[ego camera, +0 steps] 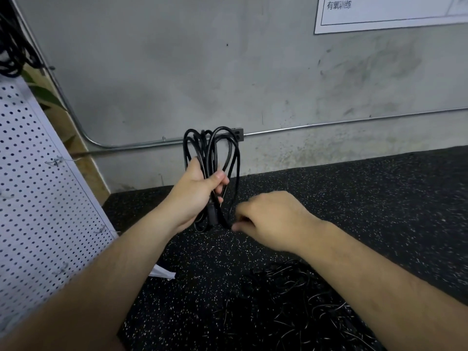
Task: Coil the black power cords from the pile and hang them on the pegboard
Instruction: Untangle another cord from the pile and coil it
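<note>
My left hand [196, 192] grips a coiled black power cord [228, 150] held upright in front of the wall, its loops rising above the fist and its plug end hanging below. My right hand [273, 219] is just to the right of the coil's lower end, fingers curled and pinching the bottom of a loop. A pile of loose black cords [298, 307] lies on the floor at the lower right, under my right forearm. The white pegboard [38, 188] leans at the left, with small metal hooks on it. More black cords [12, 54] hang at its top left.
The floor is black speckled rubber matting [379, 198]. A grey concrete wall [202, 72] stands behind, with a metal conduit [329, 125] and an outlet box [238, 135] low on it. A white poster [392, 11] hangs top right. A white scrap [162, 272] lies by the pegboard's foot.
</note>
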A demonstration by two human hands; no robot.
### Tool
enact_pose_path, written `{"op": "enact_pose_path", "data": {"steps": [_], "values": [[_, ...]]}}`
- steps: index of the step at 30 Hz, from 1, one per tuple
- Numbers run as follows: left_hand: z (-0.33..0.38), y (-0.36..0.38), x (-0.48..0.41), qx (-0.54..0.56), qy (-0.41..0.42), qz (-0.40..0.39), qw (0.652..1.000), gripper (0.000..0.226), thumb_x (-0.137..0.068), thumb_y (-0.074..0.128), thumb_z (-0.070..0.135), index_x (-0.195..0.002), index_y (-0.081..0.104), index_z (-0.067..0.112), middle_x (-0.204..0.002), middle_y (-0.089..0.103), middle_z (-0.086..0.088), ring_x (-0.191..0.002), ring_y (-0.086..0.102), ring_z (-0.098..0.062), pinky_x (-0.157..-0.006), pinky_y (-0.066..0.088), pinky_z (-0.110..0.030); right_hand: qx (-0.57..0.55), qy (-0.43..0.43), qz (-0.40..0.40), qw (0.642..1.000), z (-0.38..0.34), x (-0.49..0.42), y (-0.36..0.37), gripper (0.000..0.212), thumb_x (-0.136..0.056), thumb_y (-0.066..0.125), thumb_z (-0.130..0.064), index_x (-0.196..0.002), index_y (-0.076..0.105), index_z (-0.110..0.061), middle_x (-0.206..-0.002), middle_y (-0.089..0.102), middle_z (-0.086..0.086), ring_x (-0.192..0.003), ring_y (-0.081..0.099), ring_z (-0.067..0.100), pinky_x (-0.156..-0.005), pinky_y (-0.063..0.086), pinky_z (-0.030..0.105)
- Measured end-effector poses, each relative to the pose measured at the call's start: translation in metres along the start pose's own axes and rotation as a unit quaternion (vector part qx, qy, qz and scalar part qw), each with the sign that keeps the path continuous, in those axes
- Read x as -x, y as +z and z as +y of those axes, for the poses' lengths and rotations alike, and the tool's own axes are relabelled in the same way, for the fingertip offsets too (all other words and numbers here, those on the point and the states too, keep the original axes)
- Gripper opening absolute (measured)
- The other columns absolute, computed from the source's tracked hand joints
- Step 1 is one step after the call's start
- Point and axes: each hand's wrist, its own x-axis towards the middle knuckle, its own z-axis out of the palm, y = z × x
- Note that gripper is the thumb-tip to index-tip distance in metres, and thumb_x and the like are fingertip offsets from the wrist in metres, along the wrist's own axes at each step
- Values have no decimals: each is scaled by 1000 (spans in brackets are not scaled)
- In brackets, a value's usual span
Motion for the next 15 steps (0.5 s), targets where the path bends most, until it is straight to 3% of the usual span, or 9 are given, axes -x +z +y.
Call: {"op": "enact_pose_path", "data": {"steps": [6, 8, 9, 12, 15], "values": [[-1, 8, 9, -113, 14, -89, 990, 19, -106, 53, 18, -125, 49, 18, -91, 74, 12, -88, 65, -13, -85, 55, -36, -10, 37, -4, 999, 6, 6, -18, 54, -84, 48, -80, -91, 54, -27, -80, 56, -9, -72, 53, 15, -62, 40, 31], [-3, 11, 12, -139, 10, -116, 983, 24, -105, 55, 21, -128, 52, 26, -108, 73, 13, -106, 67, -11, -94, 51, -34, -86, 57, 12, 995, 7, 6, -22, 51, -79, 61, -76, -91, 59, -26, -79, 57, -13, -71, 54, 13, -60, 41, 30], [-5, 13, 14, -121, -2, -137, 983, 24, -104, 55, 19, -127, 53, 26, -110, 73, 10, -106, 68, -14, -91, 51, -34, -149, 68, 27, 986, 9, 6, -24, 48, -77, 70, -70, -87, 58, -25, -78, 60, -13, -71, 56, 11, -60, 43, 29], [-3, 19, 18, 50, -91, -198, 975, 13, -102, 55, 17, -113, 61, 19, -87, 71, -4, -74, 67, -24, -67, 53, -32, -294, 75, 55, 951, 14, 8, -26, 38, -79, 82, -49, -90, 57, -23, -85, 66, -10, -78, 61, 5, -71, 50, 26], [0, 16, 18, 121, -103, -214, 964, 9, -99, 59, 20, -96, 67, 19, -80, 63, -9, -61, 57, -21, -59, 48, -31, -365, 59, 44, 928, 21, 11, -27, 12, -98, 65, -26, -96, 55, -20, -90, 68, -9, -88, 64, 9, -84, 52, 32]]}}
